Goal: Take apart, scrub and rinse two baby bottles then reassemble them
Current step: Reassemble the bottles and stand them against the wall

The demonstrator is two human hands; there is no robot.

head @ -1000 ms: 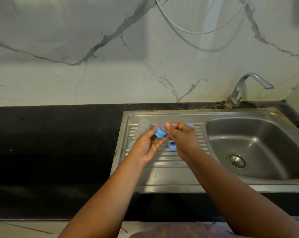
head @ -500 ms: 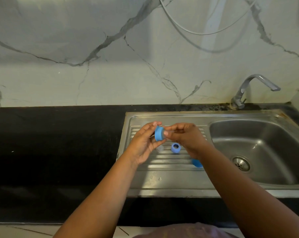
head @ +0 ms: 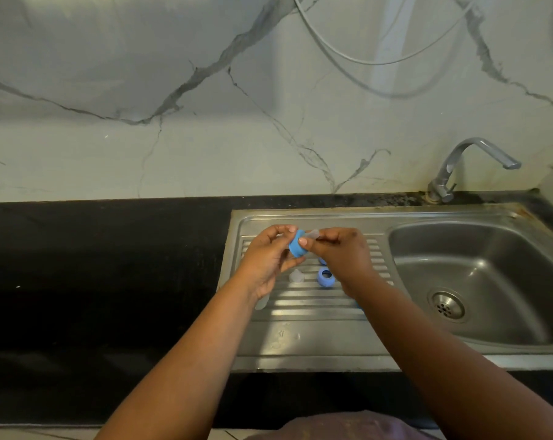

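Two hands meet at centre frame over the ribbed drainboard, working one blue collar ring between them.

Item 1, blue collar ring: held above the drainboard, tilted, its open face turned toward the right of frame. The left hand grips it, thumb on the upper edge and fingers curled under the lower.

Item 2, clear teat: projects from the ring toward the upper right. The right hand pinches it between thumb and fingertips. Whether it is being seated into the ring or pulled free cannot be told; the parts lying loose suggest reassembly. The teat's long axis runs roughly through the ring's bore, with the right hand on the tip side and the left hand on the rim side, so the coming pull or push would likely run along that line.

Item 3, second clear teat: loose on the drainboard ribs, just below the hands.

Item 4, second blue ring: on its side just right of that teat, partly behind the right wrist.

Item 5, pale clear piece: beneath the left wrist, too hidden to identify.

Item 6, sink basin: right of frame, drain at its floor, tap at upper right.

Item 7, black counter: left of frame, marble wall above.
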